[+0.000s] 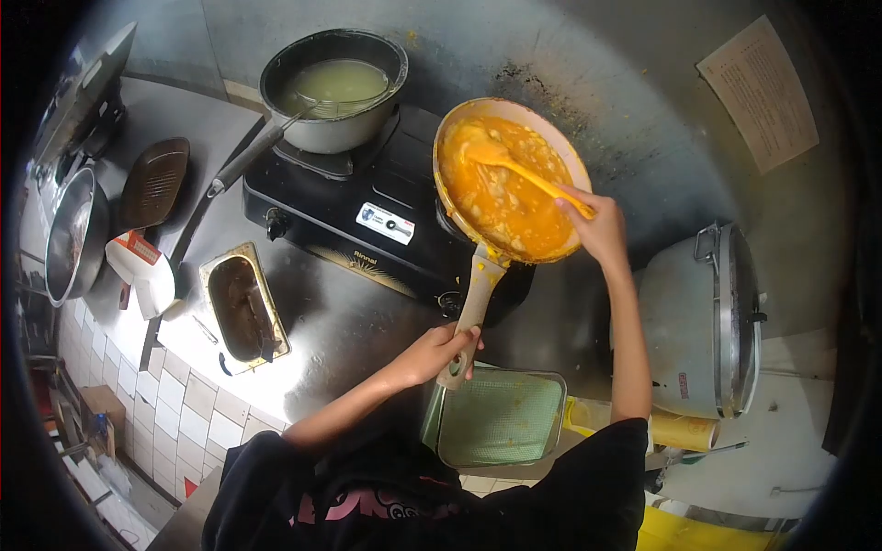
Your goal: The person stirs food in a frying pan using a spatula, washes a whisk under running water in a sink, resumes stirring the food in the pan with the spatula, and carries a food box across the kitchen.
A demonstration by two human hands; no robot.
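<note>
My left hand [435, 356] is closed around the beige handle of a frying pan [476, 292], which sits tilted over the right burner of a gas stove. In the pan lies a runny orange mixture with pale lumps [524, 216], perhaps egg. My right hand [597, 226] grips the end of an orange spatula or spoon [528, 174], whose head rests in the mixture. On the left burner stands a dark-rimmed pot [335, 136] of pale yellowish liquid, with a wire strainer [342, 106] laid across it.
The black two-burner stove [340, 225] stands against a stained metal wall. At right is a large lidded metal pot [684, 317]. A green mesh-bottomed tray [502, 418] lies below the pan handle. Left are a metal container of dark sauce [243, 308], a grill pan [156, 182] and a metal bowl [73, 237].
</note>
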